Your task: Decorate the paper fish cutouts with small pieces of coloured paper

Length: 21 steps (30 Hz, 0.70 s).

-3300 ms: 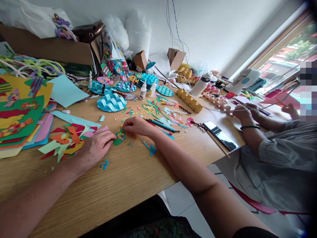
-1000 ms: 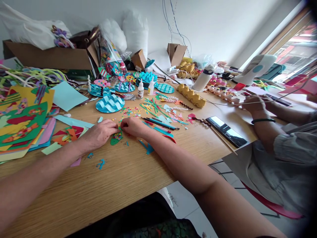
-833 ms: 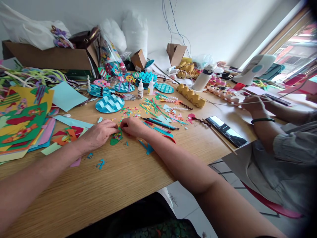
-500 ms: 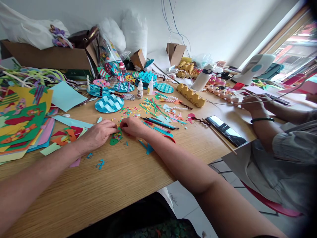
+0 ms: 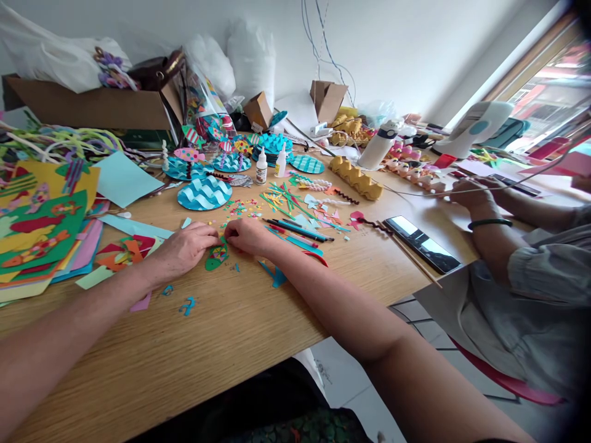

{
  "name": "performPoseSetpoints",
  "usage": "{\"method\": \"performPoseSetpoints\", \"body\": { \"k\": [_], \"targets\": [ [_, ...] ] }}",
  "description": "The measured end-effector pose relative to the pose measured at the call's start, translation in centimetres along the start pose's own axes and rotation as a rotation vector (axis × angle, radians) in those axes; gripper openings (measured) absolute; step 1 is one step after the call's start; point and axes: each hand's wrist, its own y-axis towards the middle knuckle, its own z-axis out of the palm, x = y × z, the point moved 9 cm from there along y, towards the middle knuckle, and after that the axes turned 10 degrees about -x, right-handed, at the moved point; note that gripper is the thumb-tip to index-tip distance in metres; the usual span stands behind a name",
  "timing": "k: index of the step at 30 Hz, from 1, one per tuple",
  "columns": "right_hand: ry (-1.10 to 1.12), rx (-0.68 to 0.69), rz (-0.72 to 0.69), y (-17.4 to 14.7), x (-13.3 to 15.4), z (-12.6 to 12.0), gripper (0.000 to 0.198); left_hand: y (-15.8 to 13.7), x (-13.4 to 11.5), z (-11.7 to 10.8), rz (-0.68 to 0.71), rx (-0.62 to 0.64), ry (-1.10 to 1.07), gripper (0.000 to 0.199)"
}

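Observation:
A green paper fish (image 5: 216,257) with small coloured pieces on it lies on the wooden table (image 5: 203,363) between my hands. My left hand (image 5: 189,246) rests at its upper left side, fingers bent and closed together by the fish's far end. My right hand (image 5: 244,236) is just right of that end, thumb and fingers curled together in a pinch. Whatever is between the fingertips of either hand is too small or hidden to make out. Blue paper scraps (image 5: 187,306) lie nearer to me, and a blue paper cutting (image 5: 277,277) is beside my right forearm.
Pencils (image 5: 300,229), paper strips and tiny confetti lie beyond my right hand. Glue bottles (image 5: 261,167) stand behind a blue wavy disc (image 5: 204,193). Coloured sheets (image 5: 46,227) are stacked at left. A phone (image 5: 421,243) lies at right, near another person's hands (image 5: 475,192).
Almost nothing differs. Both my hands stay at the far end of the green fish, and the fish lies in the same place.

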Motion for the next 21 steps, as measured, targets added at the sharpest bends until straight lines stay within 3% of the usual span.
{"method": "performPoseSetpoints", "body": {
  "k": [21],
  "targets": [
    [-0.007,0.022,0.026,-0.11,0.11,-0.12,0.024,0.22,-0.32,-0.35,0.006,-0.016,-0.017,0.039]
  ]
}}
